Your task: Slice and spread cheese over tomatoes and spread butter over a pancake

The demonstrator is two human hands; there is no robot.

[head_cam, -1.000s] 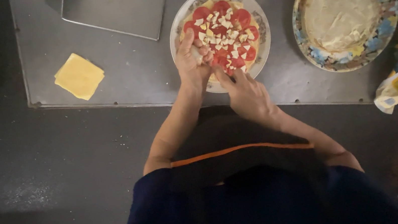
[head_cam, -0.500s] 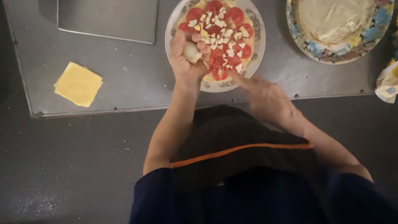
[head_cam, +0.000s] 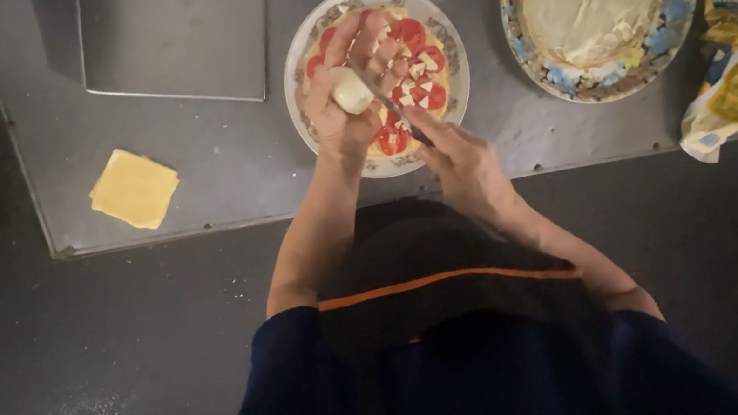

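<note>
My left hand (head_cam: 345, 88) is palm up over a white patterned plate (head_cam: 300, 66) and cradles a small pale, rounded piece of food (head_cam: 352, 90). My right hand (head_cam: 462, 163) grips a knife (head_cam: 389, 106) whose blade lies across the left palm beside that piece. The plate carries a flat bread (head_cam: 438, 39) topped with red tomato slices and several small white cubes. Much of the topping is hidden under my left hand.
A yellow cheese slice (head_cam: 134, 187) lies at the table's front left. A metal tray (head_cam: 174, 34) stands behind it. A blue-flowered plate (head_cam: 667, 39) with a plain flat bread sits at the right, beside a crumpled yellow wrapper (head_cam: 727, 65). The metal table's front edge (head_cam: 203, 228) runs just before me.
My left hand turned palm up and lifted the pale piece above the plate. My right hand rose from the table edge and brought the knife onto the left palm.
</note>
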